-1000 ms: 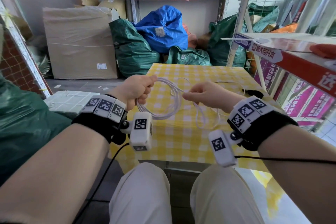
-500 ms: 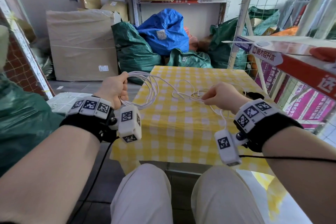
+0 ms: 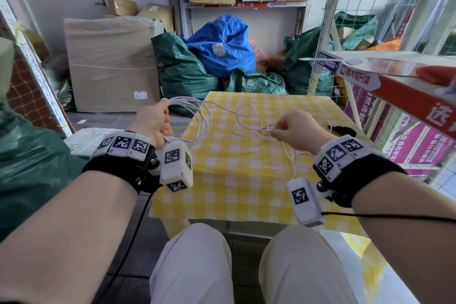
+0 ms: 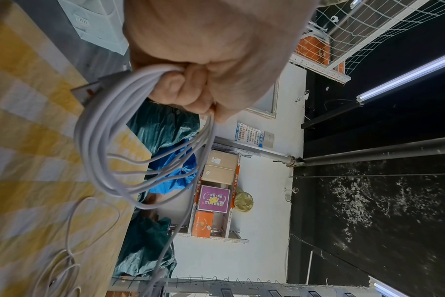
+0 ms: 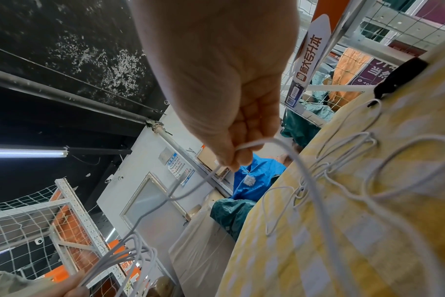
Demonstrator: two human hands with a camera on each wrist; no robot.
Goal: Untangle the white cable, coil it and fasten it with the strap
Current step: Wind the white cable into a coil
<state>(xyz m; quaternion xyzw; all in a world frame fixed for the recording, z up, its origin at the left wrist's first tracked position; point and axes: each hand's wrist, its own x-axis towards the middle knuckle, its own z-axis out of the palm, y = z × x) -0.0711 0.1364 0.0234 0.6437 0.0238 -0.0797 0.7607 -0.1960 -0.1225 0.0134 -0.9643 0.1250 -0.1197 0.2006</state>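
Several loops of the white cable (image 4: 102, 128) sit bunched in the left hand (image 3: 151, 121), its grip clenched round them at nine o'clock. The right hand (image 3: 294, 129) pinches one strand at three o'clock; tangled slack lies between on the surface (image 3: 237, 180). Light, limp, likely smooth: hold the bundle, feed by fingertips. The black strap (image 3: 341, 130) lies beyond.

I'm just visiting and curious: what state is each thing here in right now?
left hand: grips a bundle of coiled loops.
right hand: pinches one strand.
white cable: partly coiled, the rest lies loose and tangled on the table.
black strap: lying unused on the table.
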